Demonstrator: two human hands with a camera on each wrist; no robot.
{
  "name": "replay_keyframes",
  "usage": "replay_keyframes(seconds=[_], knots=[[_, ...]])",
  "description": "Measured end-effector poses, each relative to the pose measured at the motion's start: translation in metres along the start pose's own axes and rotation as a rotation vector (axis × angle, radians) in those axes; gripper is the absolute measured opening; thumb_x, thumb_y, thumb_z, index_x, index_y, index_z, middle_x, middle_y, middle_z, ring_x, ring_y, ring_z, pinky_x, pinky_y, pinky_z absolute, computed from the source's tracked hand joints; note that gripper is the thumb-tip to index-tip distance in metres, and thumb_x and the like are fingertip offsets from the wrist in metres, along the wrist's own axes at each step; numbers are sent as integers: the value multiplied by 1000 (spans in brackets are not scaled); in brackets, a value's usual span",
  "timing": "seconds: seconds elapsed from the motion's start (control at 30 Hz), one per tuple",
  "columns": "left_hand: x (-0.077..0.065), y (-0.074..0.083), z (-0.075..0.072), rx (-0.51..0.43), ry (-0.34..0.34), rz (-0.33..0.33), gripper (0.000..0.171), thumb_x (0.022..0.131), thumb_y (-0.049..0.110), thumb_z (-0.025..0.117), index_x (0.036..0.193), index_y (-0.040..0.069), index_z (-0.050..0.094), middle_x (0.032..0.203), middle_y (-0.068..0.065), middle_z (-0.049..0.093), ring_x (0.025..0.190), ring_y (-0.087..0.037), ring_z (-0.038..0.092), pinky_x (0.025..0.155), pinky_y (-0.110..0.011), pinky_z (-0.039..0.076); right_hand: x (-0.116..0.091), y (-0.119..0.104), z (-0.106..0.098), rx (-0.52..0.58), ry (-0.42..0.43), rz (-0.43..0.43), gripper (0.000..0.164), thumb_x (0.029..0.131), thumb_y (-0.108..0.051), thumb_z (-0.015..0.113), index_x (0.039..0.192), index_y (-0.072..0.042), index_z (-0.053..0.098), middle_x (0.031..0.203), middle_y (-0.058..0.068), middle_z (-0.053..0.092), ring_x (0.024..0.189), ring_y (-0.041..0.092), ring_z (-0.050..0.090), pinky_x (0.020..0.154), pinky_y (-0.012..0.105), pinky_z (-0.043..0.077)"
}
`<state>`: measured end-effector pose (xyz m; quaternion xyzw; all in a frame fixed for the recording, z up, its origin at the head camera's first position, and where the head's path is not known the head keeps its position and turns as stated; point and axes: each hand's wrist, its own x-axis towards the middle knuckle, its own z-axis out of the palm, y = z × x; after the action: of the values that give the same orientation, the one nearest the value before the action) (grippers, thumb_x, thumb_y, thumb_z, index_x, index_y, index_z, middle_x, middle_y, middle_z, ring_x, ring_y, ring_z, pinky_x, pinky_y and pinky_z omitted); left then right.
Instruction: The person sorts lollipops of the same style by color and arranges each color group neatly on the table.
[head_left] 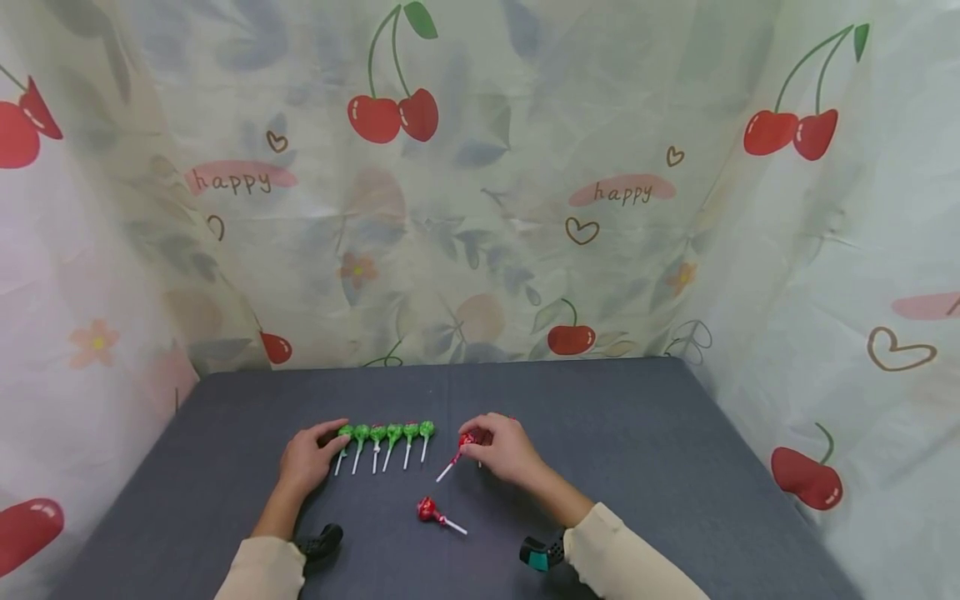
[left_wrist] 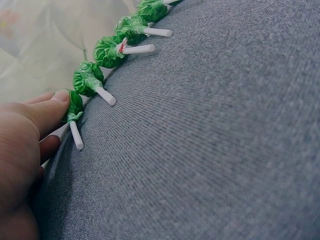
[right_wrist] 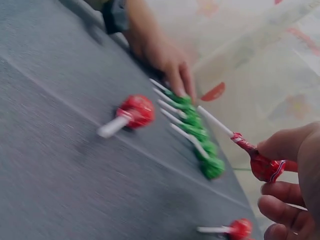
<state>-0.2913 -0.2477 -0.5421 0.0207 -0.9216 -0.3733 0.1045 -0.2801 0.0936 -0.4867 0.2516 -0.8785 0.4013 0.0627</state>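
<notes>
My left hand (head_left: pixel 303 460) is at the left end of a row of several green lollipops (head_left: pixel 393 433). Its thumb and fingers pinch the wrapped head of the end green lollipop (left_wrist: pixel 75 106), whose white stick points toward me. To the right of the row, my right hand (head_left: pixel 504 450) holds a red lollipop (right_wrist: pixel 264 166) by its head between thumb and fingers, with the stick sticking out. Another red lollipop (head_left: pixel 427 509) lies nearer to me, between the two hands. A further red lollipop (right_wrist: pixel 241 229) lies by the right hand, mostly hidden behind it in the head view.
Dark grey cloth covers the table (head_left: pixel 637 467). A pale curtain (head_left: pixel 480 183) printed with cherries and hearts stands behind the table and along both sides. Dark wrist devices (head_left: pixel 321 542) show at both sleeves.
</notes>
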Motion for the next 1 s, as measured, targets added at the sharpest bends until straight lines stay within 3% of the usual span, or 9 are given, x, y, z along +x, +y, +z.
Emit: replay_keyframes(seconds=[0.57, 0.77, 1.0], knots=[[0, 1, -1, 3, -3, -12, 39, 95, 29, 65, 131, 13, 64, 128, -19, 60, 116, -40, 53, 94, -57, 39, 14, 30, -52, 21, 109, 86, 13, 85, -10, 72, 96, -15, 75, 77, -4, 56, 69, 14, 51, 59, 29, 44], [0, 2, 0, -6, -1, -10, 38, 96, 28, 64, 131, 13, 64, 126, -18, 61, 115, -39, 54, 94, -57, 40, 15, 46, -62, -31, 112, 143, 10, 87, -10, 71, 96, -14, 75, 80, -3, 56, 73, 16, 51, 62, 31, 45], [0, 1, 0, -9, -6, -12, 39, 96, 28, 64, 131, 13, 64, 126, -18, 61, 115, -38, 55, 94, -57, 40, 13, 68, -66, -199, 66, 210, 12, 87, -10, 68, 97, -8, 75, 79, -1, 54, 73, 16, 50, 66, 33, 44]])
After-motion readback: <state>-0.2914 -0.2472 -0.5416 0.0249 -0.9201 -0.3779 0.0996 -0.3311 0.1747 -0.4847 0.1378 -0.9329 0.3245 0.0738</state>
